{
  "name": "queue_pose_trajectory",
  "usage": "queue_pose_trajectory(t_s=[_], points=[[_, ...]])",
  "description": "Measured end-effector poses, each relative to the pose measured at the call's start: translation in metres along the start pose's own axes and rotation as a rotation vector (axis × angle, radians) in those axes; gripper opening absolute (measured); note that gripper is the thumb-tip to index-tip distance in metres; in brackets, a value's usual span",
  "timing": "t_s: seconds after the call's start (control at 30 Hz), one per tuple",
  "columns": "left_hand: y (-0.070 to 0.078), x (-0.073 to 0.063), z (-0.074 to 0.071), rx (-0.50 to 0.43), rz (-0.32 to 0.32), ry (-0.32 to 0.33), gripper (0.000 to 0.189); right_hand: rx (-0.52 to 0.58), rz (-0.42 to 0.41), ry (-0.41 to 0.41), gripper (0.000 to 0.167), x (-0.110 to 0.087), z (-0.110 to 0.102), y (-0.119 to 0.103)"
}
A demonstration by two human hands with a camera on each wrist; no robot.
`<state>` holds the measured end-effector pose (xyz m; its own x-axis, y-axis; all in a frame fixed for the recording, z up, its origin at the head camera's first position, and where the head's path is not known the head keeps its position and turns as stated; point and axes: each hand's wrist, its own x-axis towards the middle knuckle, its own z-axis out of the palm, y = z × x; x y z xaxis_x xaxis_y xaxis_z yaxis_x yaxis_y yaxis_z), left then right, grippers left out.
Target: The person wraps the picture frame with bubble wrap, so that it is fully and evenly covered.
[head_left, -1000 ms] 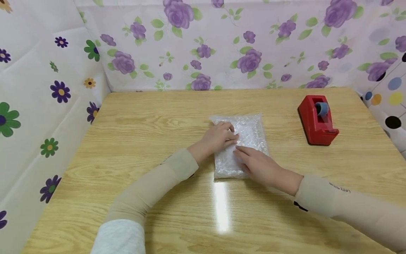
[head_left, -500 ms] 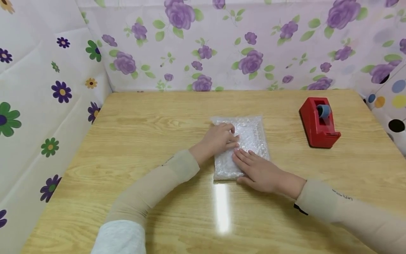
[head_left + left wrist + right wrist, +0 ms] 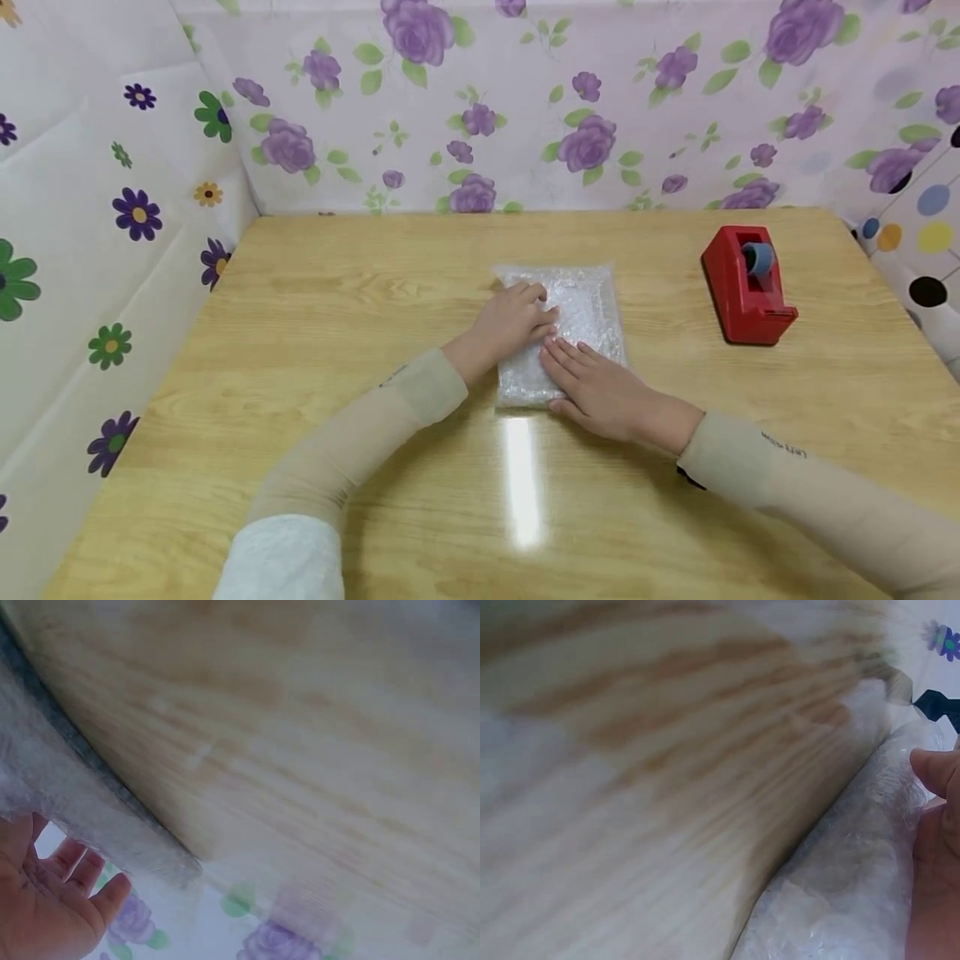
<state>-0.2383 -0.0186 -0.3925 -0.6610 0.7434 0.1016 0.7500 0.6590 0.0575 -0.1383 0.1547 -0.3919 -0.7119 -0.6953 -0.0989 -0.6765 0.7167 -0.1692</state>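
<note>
A flat rectangular package in clear bubble wrap point(image 3: 588, 308) lies on the wooden table in the head view. On its left part rests my left hand point(image 3: 512, 322), fingers loosely bent and touching the wrap. Just below and to the right, my right hand point(image 3: 600, 392) lies flat across the lower part of the package, its fingertips close to the left hand's. In the left wrist view the left hand point(image 3: 56, 904) is at the wrap's side. The right wrist view has the right hand point(image 3: 936, 847) against the crinkled bubble wrap point(image 3: 855, 877). What is inside the wrap cannot be made out.
To the right of the package stands a red tape dispenser point(image 3: 750, 287) with a blue-cored roll of tape point(image 3: 758, 260). The wooden table point(image 3: 360, 275) ends at a flower-printed cloth point(image 3: 540, 108) behind it, with more patterned cloth on both sides.
My right hand has turned from resting on its edge to lying flat on the wrap, fingers spread along it. My left hand stays nearly in place. The view has shifted slightly.
</note>
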Motion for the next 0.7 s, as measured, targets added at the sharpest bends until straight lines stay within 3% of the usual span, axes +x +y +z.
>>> queue_pose_trajectory(t_s=[0.43,0.7], points=[[-0.002,0.009,-0.001,-0.125,-0.011,-0.054,0.038,-0.001,-0.010,0.019,0.072,-0.010,0.001,0.010],[-0.008,0.007,-0.016,-0.153,-0.027,0.037,0.033,-0.003,0.020,0.064,0.082,-0.009,-0.018,0.016]])
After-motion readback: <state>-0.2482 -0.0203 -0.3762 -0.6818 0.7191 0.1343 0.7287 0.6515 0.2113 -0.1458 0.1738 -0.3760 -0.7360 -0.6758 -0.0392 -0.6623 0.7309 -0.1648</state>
